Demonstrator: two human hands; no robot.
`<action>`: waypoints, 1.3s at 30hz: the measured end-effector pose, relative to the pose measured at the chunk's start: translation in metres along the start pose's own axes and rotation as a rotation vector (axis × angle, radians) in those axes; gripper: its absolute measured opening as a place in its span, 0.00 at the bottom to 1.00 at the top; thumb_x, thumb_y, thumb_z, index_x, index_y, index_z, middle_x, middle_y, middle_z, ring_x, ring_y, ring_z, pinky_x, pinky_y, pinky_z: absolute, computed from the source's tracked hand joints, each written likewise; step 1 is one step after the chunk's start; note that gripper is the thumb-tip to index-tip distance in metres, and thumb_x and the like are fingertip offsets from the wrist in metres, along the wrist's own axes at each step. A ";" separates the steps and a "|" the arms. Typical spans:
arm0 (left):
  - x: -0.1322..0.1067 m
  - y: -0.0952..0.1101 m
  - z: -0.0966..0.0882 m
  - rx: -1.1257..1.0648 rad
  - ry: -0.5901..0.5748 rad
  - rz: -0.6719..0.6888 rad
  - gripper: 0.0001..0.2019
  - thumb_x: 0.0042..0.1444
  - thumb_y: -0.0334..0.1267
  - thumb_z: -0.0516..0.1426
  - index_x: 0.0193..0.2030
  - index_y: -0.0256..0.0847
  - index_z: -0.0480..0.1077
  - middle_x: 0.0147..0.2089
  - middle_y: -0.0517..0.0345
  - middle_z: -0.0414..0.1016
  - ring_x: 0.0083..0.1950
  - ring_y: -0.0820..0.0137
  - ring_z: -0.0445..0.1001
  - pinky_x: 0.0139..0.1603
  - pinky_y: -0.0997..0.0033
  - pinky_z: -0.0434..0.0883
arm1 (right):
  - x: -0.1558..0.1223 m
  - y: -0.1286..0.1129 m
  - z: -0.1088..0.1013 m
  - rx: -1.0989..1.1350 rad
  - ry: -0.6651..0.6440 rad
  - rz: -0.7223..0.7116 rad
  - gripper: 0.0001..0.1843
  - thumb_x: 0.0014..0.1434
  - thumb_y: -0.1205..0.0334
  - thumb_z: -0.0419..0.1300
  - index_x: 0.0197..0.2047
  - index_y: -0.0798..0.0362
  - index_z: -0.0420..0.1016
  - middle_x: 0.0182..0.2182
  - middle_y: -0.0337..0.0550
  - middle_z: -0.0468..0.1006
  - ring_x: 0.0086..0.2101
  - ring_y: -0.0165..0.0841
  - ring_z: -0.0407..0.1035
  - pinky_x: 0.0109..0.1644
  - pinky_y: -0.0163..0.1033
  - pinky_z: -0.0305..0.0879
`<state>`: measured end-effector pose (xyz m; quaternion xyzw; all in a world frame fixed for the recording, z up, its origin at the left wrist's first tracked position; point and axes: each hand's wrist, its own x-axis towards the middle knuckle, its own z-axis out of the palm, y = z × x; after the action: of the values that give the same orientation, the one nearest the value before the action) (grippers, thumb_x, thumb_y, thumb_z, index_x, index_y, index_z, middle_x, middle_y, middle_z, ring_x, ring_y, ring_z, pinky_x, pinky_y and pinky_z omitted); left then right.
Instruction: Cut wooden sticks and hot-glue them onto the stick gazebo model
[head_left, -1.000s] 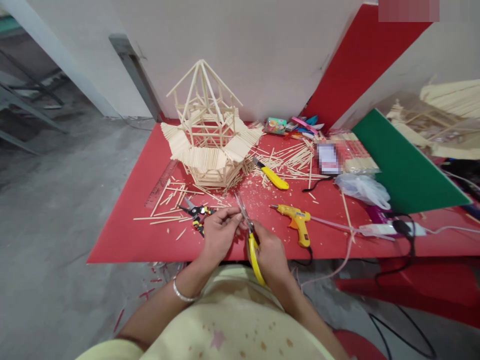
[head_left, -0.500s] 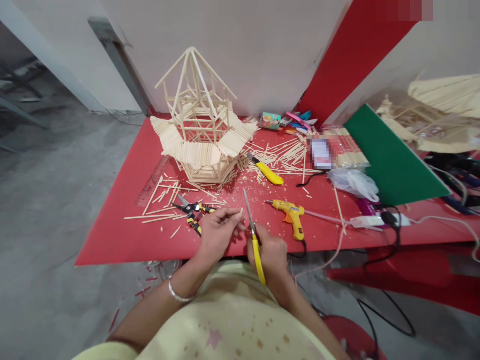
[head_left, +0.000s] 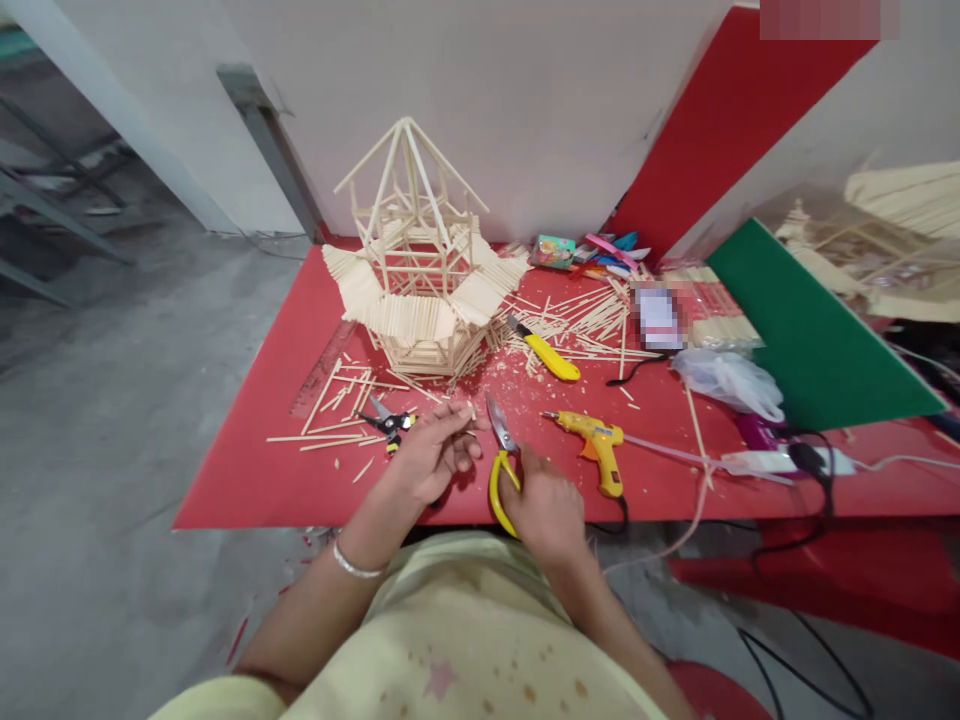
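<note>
My right hand (head_left: 551, 505) grips yellow-handled scissors (head_left: 501, 432), their blades pointing away from me and a handle loop showing on the left. Just left of the blades, my left hand (head_left: 436, 452) is closed in a pinch, palm partly turned up. A tiny pale piece of wooden stick (head_left: 471, 411) shows at its thumb and fingertip. The scissors and this piece are apart. Beside my left hand lie black-and-yellow wire cutters (head_left: 388, 422), partly hidden by it. Beyond both hands stands a pavilion-like model (head_left: 420, 320) built of thin sticks, with an open pointed roof frame.
Loose sticks (head_left: 592, 318) and a yellow utility knife (head_left: 553, 357) lie right of the model. A yellow glue gun (head_left: 596, 445) rests right of my hands, its cable trailing. A clear ruler (head_left: 322, 370), plastic bag (head_left: 727, 380) and green board (head_left: 817, 340) are on the red table (head_left: 232, 480).
The scissors have turned in my right hand, from edge-on to showing blade faces and a handle loop. My left hand has rolled palm-up slightly. The whole view has shifted a little.
</note>
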<state>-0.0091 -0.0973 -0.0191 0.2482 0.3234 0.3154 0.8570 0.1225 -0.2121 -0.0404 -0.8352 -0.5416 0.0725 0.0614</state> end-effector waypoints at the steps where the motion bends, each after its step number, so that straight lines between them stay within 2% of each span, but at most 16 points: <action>1: 0.002 0.001 -0.001 -0.002 -0.006 0.006 0.13 0.49 0.39 0.66 0.36 0.37 0.68 0.33 0.58 0.76 0.24 0.76 0.73 0.16 0.82 0.63 | 0.000 0.000 0.001 0.002 0.006 -0.012 0.24 0.66 0.51 0.49 0.60 0.53 0.66 0.37 0.51 0.79 0.37 0.40 0.75 0.34 0.38 0.61; 4: 0.006 0.003 0.000 -0.022 -0.018 0.037 0.12 0.49 0.38 0.66 0.35 0.36 0.68 0.32 0.59 0.74 0.24 0.78 0.72 0.17 0.82 0.62 | 0.002 0.000 0.002 0.007 0.027 -0.035 0.25 0.66 0.50 0.49 0.61 0.51 0.64 0.38 0.50 0.78 0.38 0.40 0.74 0.34 0.37 0.60; 7: 0.008 0.004 0.001 -0.065 0.005 0.040 0.13 0.47 0.36 0.67 0.32 0.36 0.67 0.29 0.61 0.71 0.21 0.82 0.66 0.16 0.84 0.58 | 0.004 0.003 0.002 0.055 0.058 -0.039 0.28 0.64 0.46 0.51 0.62 0.51 0.63 0.38 0.49 0.78 0.38 0.40 0.73 0.35 0.38 0.61; 11: 0.010 0.009 0.000 -0.089 0.031 0.019 0.11 0.45 0.34 0.66 0.30 0.35 0.66 0.26 0.62 0.70 0.20 0.83 0.62 0.16 0.85 0.55 | 0.008 0.008 -0.003 0.245 0.139 -0.133 0.33 0.59 0.44 0.57 0.62 0.54 0.62 0.42 0.50 0.77 0.42 0.41 0.70 0.44 0.42 0.64; 14: 0.010 0.012 -0.002 -0.144 0.003 -0.019 0.10 0.45 0.32 0.65 0.29 0.36 0.66 0.25 0.62 0.69 0.19 0.83 0.61 0.15 0.85 0.54 | 0.010 0.009 -0.009 0.342 0.198 -0.213 0.28 0.57 0.48 0.59 0.57 0.54 0.66 0.44 0.50 0.75 0.44 0.42 0.68 0.49 0.45 0.64; 18: 0.011 0.008 -0.004 -0.212 -0.017 -0.079 0.09 0.47 0.32 0.64 0.30 0.37 0.65 0.24 0.64 0.66 0.19 0.84 0.60 0.16 0.85 0.53 | 0.010 0.006 -0.013 0.353 0.193 -0.229 0.20 0.59 0.53 0.59 0.52 0.52 0.69 0.40 0.47 0.75 0.41 0.39 0.68 0.44 0.41 0.63; 22: 0.011 0.002 -0.004 -0.263 0.007 -0.126 0.08 0.47 0.31 0.62 0.31 0.36 0.67 0.22 0.66 0.63 0.19 0.83 0.59 0.17 0.85 0.54 | 0.008 0.001 -0.013 0.289 0.218 -0.238 0.21 0.59 0.54 0.59 0.55 0.51 0.68 0.41 0.47 0.74 0.39 0.38 0.69 0.39 0.38 0.61; 28: 0.007 0.000 0.003 -0.277 -0.003 -0.160 0.06 0.47 0.29 0.60 0.27 0.36 0.66 0.19 0.65 0.61 0.19 0.81 0.58 0.18 0.84 0.55 | 0.007 0.000 -0.012 0.332 0.243 -0.238 0.21 0.59 0.55 0.59 0.55 0.50 0.68 0.42 0.45 0.75 0.41 0.37 0.70 0.41 0.38 0.61; 34: 0.004 -0.002 0.004 -0.217 -0.032 -0.187 0.07 0.48 0.32 0.60 0.26 0.36 0.65 0.18 0.64 0.60 0.18 0.81 0.56 0.18 0.83 0.55 | 0.005 -0.001 -0.010 0.305 0.263 -0.220 0.21 0.60 0.56 0.58 0.55 0.51 0.69 0.42 0.47 0.75 0.41 0.38 0.70 0.40 0.38 0.61; 39: 0.002 -0.002 0.004 -0.220 0.000 -0.168 0.07 0.48 0.31 0.60 0.25 0.36 0.65 0.18 0.63 0.60 0.18 0.81 0.56 0.18 0.84 0.55 | 0.004 0.001 -0.010 0.262 0.254 -0.233 0.22 0.60 0.55 0.58 0.57 0.50 0.69 0.42 0.48 0.75 0.41 0.38 0.70 0.40 0.38 0.62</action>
<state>-0.0042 -0.0984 -0.0181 0.1250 0.3063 0.2760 0.9024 0.1268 -0.2092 -0.0312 -0.7544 -0.6082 0.0291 0.2451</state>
